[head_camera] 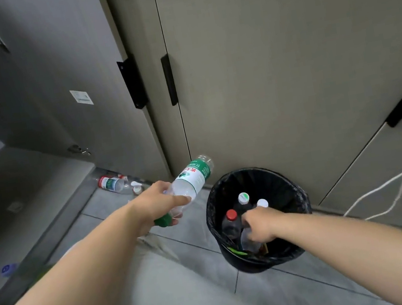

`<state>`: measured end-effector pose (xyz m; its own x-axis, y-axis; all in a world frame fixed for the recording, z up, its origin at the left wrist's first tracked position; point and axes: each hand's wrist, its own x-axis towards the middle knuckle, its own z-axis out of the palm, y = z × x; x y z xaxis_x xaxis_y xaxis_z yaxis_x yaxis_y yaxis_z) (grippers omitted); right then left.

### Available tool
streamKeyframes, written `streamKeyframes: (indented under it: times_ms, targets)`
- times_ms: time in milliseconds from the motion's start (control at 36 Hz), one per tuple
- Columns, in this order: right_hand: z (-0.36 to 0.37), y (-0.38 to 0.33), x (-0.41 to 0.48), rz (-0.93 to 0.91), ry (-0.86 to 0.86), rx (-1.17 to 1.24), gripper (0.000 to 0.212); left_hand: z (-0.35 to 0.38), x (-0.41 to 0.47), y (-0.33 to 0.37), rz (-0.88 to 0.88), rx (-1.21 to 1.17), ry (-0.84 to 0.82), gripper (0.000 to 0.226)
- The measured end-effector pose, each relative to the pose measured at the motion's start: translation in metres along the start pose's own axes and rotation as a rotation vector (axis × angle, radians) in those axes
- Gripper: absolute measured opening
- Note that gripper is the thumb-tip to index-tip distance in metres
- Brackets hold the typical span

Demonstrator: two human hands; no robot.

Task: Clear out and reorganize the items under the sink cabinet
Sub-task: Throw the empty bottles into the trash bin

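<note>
Nearest: right hand [259, 224] is down inside the bin [301, 249], fingers curled over the top of a clear bottle [247, 241] standing in the rubbish. Beside it are a red-capped bottle [231, 216] & white-capped bottles [243, 198]. Bin has a black liner & sits on the tiled floor [189, 275], just in front of shut cabinet doors.

Left of the bin, a bit farther: left hand [158, 200] grips the green-label bottle [193, 177] round its neck end. The green cap [162, 221] pokes out below the palm; base is tilted up & away, near the bin rim. Clear plastic, white & green label w/ red print, looks empty or nearly so. So prob v. light & thin-walled, and it'll dent if squeezed mid-body. Smooth label = slippery. Neck/shoulder is the stiffest hold, which is approx where the fingers are. No breakage worry if it's dropped in.

Farther back, at the foot of the open cabinet door [50, 98], more bottles [110, 183] lie on their sides w/ a small pump bottle [136, 187]; prob just as light. A white cable [399, 171] trails far right.
</note>
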<state>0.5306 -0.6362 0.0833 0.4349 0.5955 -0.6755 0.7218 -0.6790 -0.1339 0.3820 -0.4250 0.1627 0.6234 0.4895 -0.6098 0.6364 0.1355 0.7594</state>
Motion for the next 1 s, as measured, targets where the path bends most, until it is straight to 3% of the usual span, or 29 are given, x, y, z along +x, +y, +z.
streamKeyframes:
  times_ms: [194,417,556,639,750,806,861,917,1000]
  targets:
    - [0.03,-0.004,0.023,0.121,0.022,0.195,0.04,-0.002,-0.001,0.004,0.011,0.026,0.014,0.056]
    - [0.044,-0.004,0.03,0.128,-0.032,0.378,0.04,-0.003,0.0,0.007,0.09,-0.024,-0.043,0.034]
    - [0.027,0.002,0.022,0.126,-0.019,0.455,0.038,-0.004,0.003,0.008,0.149,-0.032,-0.026,0.042]
    - [-0.004,0.006,0.011,0.139,0.102,0.39,0.025,-0.003,0.002,0.011,0.19,-0.033,0.014,0.05]
    - [-0.056,0.004,-0.009,0.151,0.493,0.314,0.014,-0.002,-0.001,0.015,0.282,-0.017,0.065,0.044]
    - [-0.078,-0.003,-0.02,0.079,0.688,0.341,0.011,-0.001,-0.001,0.017,0.318,-0.009,0.09,0.041]
    - [-0.096,-0.014,-0.031,-0.13,0.815,0.398,0.007,0.0,-0.003,0.02,0.346,0.004,0.114,0.04]
    - [-0.109,-0.029,-0.041,-0.353,0.808,0.446,0.005,0.002,-0.005,0.023,0.371,0.019,0.13,0.042]
    - [-0.117,-0.05,-0.044,-0.499,0.706,0.431,0.025,0.006,-0.009,0.029,0.417,0.069,0.154,0.045]
